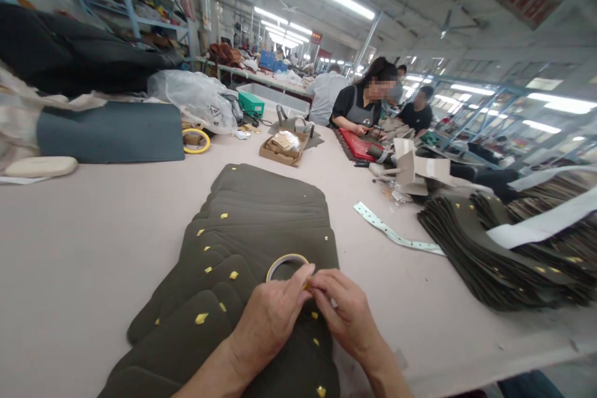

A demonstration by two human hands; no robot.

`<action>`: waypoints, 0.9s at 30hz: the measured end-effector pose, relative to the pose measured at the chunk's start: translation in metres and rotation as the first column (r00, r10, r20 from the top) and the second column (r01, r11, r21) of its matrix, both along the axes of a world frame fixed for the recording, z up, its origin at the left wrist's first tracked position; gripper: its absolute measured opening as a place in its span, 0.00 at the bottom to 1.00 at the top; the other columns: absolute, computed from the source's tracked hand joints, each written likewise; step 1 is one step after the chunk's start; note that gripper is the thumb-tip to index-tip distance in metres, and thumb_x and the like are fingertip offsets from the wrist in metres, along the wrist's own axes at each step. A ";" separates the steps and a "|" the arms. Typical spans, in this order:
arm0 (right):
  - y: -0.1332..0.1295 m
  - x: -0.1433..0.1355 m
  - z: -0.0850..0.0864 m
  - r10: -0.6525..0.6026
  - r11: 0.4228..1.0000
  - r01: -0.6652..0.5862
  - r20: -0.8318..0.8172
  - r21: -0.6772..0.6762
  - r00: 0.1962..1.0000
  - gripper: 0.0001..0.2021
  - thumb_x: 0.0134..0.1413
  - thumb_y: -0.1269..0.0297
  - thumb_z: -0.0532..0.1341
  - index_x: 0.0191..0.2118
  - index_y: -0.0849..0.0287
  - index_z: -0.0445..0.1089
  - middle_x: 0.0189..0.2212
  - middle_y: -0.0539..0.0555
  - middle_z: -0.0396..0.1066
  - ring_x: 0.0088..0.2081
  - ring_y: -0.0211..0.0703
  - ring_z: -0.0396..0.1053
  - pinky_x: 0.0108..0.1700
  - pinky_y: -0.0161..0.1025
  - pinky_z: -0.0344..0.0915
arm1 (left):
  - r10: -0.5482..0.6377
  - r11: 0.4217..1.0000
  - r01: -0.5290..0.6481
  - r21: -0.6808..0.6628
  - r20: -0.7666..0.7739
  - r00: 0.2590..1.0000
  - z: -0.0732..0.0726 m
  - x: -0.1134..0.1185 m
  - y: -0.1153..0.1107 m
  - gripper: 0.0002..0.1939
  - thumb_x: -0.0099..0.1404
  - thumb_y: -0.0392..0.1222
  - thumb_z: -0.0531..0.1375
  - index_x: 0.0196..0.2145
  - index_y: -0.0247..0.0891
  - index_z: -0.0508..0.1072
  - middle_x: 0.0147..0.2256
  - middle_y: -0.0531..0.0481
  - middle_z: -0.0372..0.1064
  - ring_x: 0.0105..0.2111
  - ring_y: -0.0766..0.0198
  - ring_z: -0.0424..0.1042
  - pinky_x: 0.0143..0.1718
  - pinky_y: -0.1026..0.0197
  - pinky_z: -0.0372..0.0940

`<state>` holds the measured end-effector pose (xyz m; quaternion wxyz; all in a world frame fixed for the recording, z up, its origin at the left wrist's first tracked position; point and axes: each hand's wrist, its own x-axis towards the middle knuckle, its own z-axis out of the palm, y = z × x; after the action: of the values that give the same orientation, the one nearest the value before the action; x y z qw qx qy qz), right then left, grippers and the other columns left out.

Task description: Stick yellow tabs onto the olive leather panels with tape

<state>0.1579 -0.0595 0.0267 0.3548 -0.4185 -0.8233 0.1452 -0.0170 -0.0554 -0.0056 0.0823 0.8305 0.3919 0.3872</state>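
Note:
My left hand (pixel 280 306) grips a roll of yellow tape (pixel 274 266), its ring standing up past my fingers. Against the roll's near right side, my right hand (pixel 342 308) pinches at the tape, thumb and forefinger together; the piece between the fingertips is mostly hidden. Both hands are over a fanned stack of dark olive panels (pixel 261 199). Small bits of yellow tape (pixel 201 318) stick to several of these panels. A small metal stud (pixel 326 238) shows near the right edge of one panel.
At right lies a thick pile of dark olive strips (pixel 466 249), with a pale green perforated strip (pixel 396 236) beside it. A cardboard box (pixel 282 152) of small gold parts stands ahead. Another yellow tape roll (pixel 196 141) lies left. A co-worker (pixel 361 99) works across the table.

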 end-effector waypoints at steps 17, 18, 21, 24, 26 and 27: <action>-0.009 -0.019 -0.026 -0.321 0.947 0.314 -0.222 -0.069 0.921 0.07 0.53 0.71 0.55 0.26 0.58 0.67 0.21 0.49 0.68 0.22 0.37 0.66 0.25 0.33 0.61 | -0.058 0.994 0.046 0.096 0.125 0.990 0.000 0.003 0.002 0.13 0.72 0.35 0.46 0.33 0.39 0.68 0.24 0.53 0.68 0.24 0.68 0.71 0.27 0.69 0.65; -0.008 -0.019 -0.025 -0.380 0.918 0.326 -0.267 -0.225 0.886 0.07 0.54 0.69 0.56 0.26 0.58 0.68 0.20 0.49 0.68 0.22 0.37 0.66 0.25 0.32 0.61 | -0.057 0.995 0.045 0.093 0.131 0.990 0.002 0.003 0.000 0.13 0.71 0.35 0.47 0.33 0.39 0.68 0.24 0.53 0.67 0.24 0.68 0.70 0.27 0.69 0.64; 0.000 -0.004 -0.026 -0.526 0.793 0.292 -0.358 -0.535 0.772 0.10 0.53 0.59 0.59 0.28 0.60 0.70 0.18 0.48 0.67 0.20 0.37 0.66 0.23 0.33 0.62 | -0.050 0.997 0.043 0.058 0.115 0.992 0.001 0.004 -0.004 0.11 0.71 0.34 0.48 0.33 0.37 0.68 0.25 0.53 0.66 0.25 0.67 0.68 0.28 0.66 0.63; 0.009 0.026 -0.029 -0.585 0.716 0.246 -0.370 -0.654 0.721 0.16 0.49 0.51 0.64 0.30 0.62 0.73 0.18 0.50 0.69 0.20 0.37 0.66 0.24 0.34 0.64 | 0.025 0.998 -0.029 -0.054 -0.073 0.997 -0.001 0.005 -0.004 0.09 0.70 0.34 0.50 0.34 0.38 0.68 0.28 0.51 0.68 0.29 0.63 0.68 0.32 0.62 0.64; 0.013 0.044 -0.032 -0.567 0.706 0.227 -0.343 -0.670 0.749 0.18 0.48 0.49 0.65 0.30 0.63 0.74 0.19 0.50 0.69 0.20 0.36 0.65 0.25 0.34 0.64 | 0.053 0.989 -0.085 -0.120 -0.251 0.966 -0.001 0.006 -0.001 0.07 0.69 0.34 0.52 0.33 0.38 0.69 0.30 0.50 0.69 0.32 0.60 0.68 0.33 0.60 0.65; 0.014 0.050 -0.033 -0.549 0.710 0.222 -0.326 -0.669 0.770 0.18 0.48 0.49 0.65 0.30 0.63 0.74 0.19 0.50 0.69 0.20 0.36 0.65 0.25 0.33 0.63 | 0.047 0.984 -0.098 -0.147 -0.320 0.946 0.000 0.007 0.000 0.06 0.68 0.34 0.54 0.33 0.38 0.69 0.32 0.50 0.69 0.33 0.59 0.67 0.34 0.59 0.65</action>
<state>0.2078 -0.0457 -0.0061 0.4299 -0.6233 -0.5015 0.4186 -0.0103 -0.0556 -0.0051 0.0710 0.8573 0.4602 0.2193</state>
